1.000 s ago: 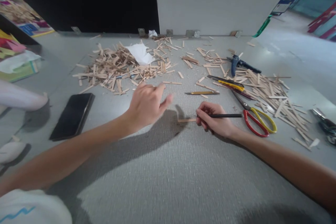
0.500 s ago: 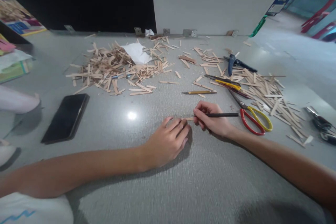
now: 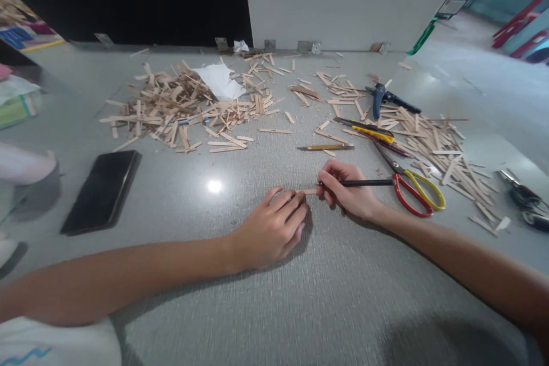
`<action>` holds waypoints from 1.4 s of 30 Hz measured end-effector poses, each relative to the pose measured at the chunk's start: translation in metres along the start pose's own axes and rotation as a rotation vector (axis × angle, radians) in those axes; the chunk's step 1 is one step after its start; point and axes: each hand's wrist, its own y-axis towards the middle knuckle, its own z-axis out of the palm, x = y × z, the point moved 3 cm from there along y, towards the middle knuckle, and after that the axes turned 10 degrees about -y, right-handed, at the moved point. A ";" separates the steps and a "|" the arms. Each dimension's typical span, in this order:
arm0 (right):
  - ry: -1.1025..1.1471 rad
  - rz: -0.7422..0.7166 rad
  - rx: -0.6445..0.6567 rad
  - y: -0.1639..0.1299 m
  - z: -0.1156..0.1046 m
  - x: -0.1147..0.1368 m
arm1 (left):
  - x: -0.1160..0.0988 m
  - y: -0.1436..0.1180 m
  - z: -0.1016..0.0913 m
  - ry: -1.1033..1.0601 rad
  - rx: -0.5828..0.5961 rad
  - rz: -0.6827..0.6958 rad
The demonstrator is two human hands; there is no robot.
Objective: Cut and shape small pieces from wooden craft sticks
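Note:
My left hand point(image 3: 274, 227) rests on the table with bent fingers holding down a small flat wooden stick point(image 3: 307, 191). Only the stick's right end shows; the fingers cover the rest. In a writing grip, my right hand point(image 3: 345, 187) holds a thin black pencil point(image 3: 369, 183), its tip hidden at the fingertips beside the stick's right end. Just beyond the hands lies a yellow craft knife point(image 3: 326, 147). Scissors point(image 3: 416, 189) with one red and one yellow handle lie right of my right hand, close to the pencil's back end.
A heap of wooden sticks point(image 3: 171, 104) with white paper point(image 3: 221, 81) spreads at the back left. More sticks point(image 3: 441, 151), a yellow-black cutter point(image 3: 369, 130) and blue pliers point(image 3: 380, 98) lie at right. A black phone point(image 3: 102, 191) is at left; an upright panel point(image 3: 343, 0) stands behind.
The pencil's back end has shifted slightly right and away from me, near the scissors' handle. Both hands keep nearly the same place and grip. The camera view has shifted a little.

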 end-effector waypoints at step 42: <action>-0.267 -0.075 0.066 -0.002 0.005 -0.004 | -0.010 0.000 -0.002 0.131 -0.055 0.156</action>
